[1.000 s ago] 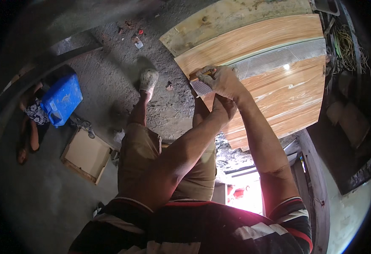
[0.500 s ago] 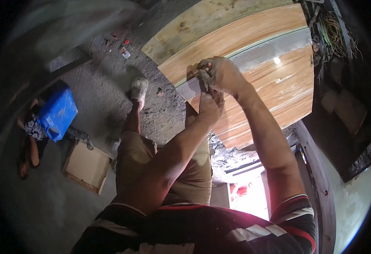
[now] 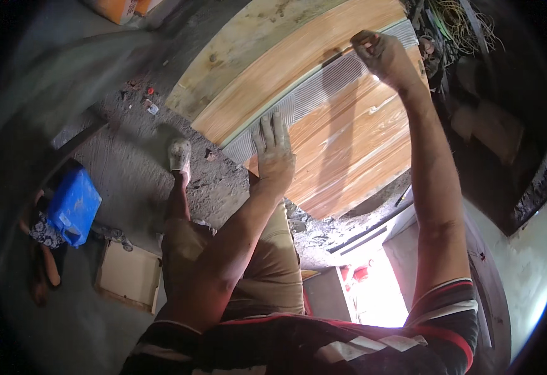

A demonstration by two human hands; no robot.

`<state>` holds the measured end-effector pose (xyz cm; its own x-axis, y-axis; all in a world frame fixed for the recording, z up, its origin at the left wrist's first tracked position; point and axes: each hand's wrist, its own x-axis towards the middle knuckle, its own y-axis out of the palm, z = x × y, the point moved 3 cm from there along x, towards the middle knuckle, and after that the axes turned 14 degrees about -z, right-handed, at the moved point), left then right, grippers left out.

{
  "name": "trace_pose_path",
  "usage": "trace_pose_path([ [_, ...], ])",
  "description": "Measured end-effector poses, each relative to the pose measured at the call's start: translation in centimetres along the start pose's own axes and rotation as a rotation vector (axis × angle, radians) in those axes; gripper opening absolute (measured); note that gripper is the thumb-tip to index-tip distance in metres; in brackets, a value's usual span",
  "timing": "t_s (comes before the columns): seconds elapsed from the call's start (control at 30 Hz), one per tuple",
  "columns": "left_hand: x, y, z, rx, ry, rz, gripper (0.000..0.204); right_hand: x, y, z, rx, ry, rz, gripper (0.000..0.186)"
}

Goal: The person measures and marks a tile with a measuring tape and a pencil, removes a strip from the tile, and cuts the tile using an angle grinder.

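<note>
A wood-grain panel lies in front of me, with a silvery ribbed strip running across it and a thin pale green line along the strip's far edge. My left hand rests with fingers stretched out on the near-left end of the strip. Over the strip's far right end is my right hand, its fingers curled closed; what they hold, if anything, I cannot make out. A small dark mark shows on the panel left of that hand. Beyond the wood-grain surface is a stained, yellowish board edge.
At the left, a person holds a blue plastic container, close to a shallow cardboard box. Tangled wires lie at the far right. Rough, dirty floor surrounds my foot. Bright light comes through an opening at lower right.
My hands were together over the strip's left end and have parted. The right has moved far right along the strip; the left has flattened out. The view has shifted somewhat.
</note>
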<state>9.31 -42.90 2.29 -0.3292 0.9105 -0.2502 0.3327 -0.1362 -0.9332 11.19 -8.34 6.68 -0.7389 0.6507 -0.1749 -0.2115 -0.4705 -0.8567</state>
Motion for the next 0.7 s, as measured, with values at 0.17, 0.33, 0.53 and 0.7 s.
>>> trace_pose_path([
  [0.17, 0.1, 0.3, 0.0, -0.023, -0.026, -0.020, 0.097, 2.5, -3.2, -5.4, -0.082, -0.073, -0.210, 0.020],
  [0.33, 0.1, 0.5, 0.3, 0.043, -0.011, -0.013, 0.099, 4.5, -6.2, -8.2, -0.224, 0.017, -0.262, 0.029],
  [0.53, 0.0, 0.9, 0.1, 0.057, -0.027, -0.067, 0.091, 6.8, -8.8, -9.8, -0.440, 0.090, -0.340, 0.014],
  [0.7, 0.2, 0.6, -0.2, 0.037, -0.005, -0.047, 0.081, 5.9, -9.3, -9.7, -0.384, 0.250, -0.504, 0.016],
])
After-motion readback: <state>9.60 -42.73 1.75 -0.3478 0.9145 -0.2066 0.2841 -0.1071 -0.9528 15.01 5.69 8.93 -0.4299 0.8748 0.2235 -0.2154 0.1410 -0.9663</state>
